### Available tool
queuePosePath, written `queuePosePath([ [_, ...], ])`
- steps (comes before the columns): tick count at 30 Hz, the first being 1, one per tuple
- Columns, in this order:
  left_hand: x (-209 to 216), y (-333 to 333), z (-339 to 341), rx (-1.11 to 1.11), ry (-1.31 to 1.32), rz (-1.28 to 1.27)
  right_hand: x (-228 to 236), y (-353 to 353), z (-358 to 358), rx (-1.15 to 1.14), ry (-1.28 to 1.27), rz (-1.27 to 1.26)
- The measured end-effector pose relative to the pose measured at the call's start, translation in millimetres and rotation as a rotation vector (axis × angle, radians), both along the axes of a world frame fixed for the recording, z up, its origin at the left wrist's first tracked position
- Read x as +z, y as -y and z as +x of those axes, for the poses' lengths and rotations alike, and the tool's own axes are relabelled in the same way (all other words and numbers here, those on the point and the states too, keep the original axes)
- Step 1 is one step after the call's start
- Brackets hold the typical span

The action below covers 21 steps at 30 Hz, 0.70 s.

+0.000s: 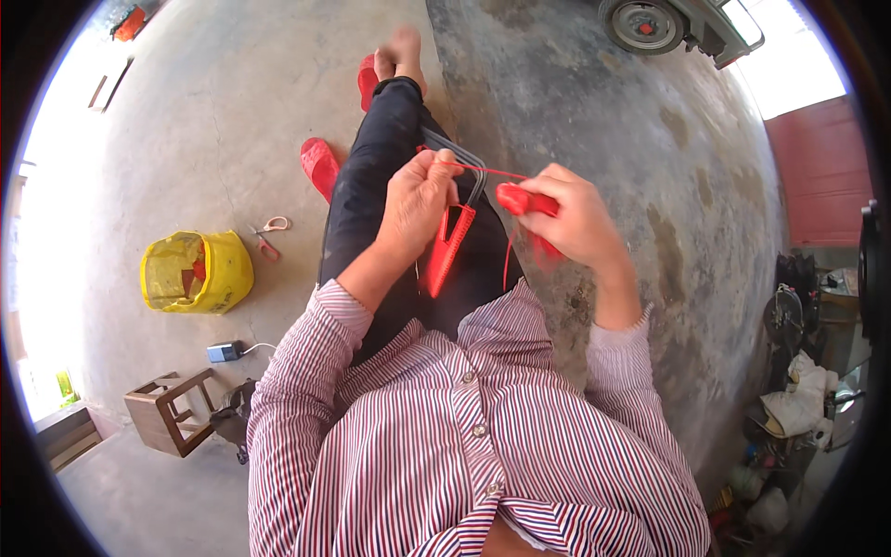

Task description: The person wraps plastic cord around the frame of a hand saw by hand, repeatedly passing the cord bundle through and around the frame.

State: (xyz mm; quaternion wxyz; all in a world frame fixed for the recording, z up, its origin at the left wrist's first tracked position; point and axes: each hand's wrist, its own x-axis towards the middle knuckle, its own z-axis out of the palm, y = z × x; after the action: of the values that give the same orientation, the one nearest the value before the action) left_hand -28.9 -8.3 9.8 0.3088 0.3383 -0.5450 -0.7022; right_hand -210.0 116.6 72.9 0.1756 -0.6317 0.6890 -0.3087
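My left hand [416,204] is closed above my lap, thumb and forefinger pinched around a grey bent-rod frame [479,182] near a red cord [492,170]. Below its fingers hangs a red, ridged wedge-shaped piece [449,258], its point toward my body. The cord stretches to the right, toward my right hand [577,221], which is wrapped around a red bundle [518,200]. Motion blurs the lower part of that bundle, so I cannot tell whether it is all wound cord. A loose red strand dangles beneath it.
On the concrete floor at left are a yellow bag [223,272] with red material inside, scissors [267,243], a small dark box with a white cable [225,352] and a wooden stool [167,413]. Red slippers [320,167] lie near my feet. A vehicle wheel [642,26] stands far right; clutter [796,399] lines the right edge.
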Motion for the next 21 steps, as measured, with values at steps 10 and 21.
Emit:
queuePosePath([
  [10,-13,12,0,0.112,0.473,-0.552,-83,27,30,-0.15,0.467,-0.08],
  [21,41,-16,9,-0.166,0.011,0.276,11,-74,10,0.174,1.571,-0.447],
])
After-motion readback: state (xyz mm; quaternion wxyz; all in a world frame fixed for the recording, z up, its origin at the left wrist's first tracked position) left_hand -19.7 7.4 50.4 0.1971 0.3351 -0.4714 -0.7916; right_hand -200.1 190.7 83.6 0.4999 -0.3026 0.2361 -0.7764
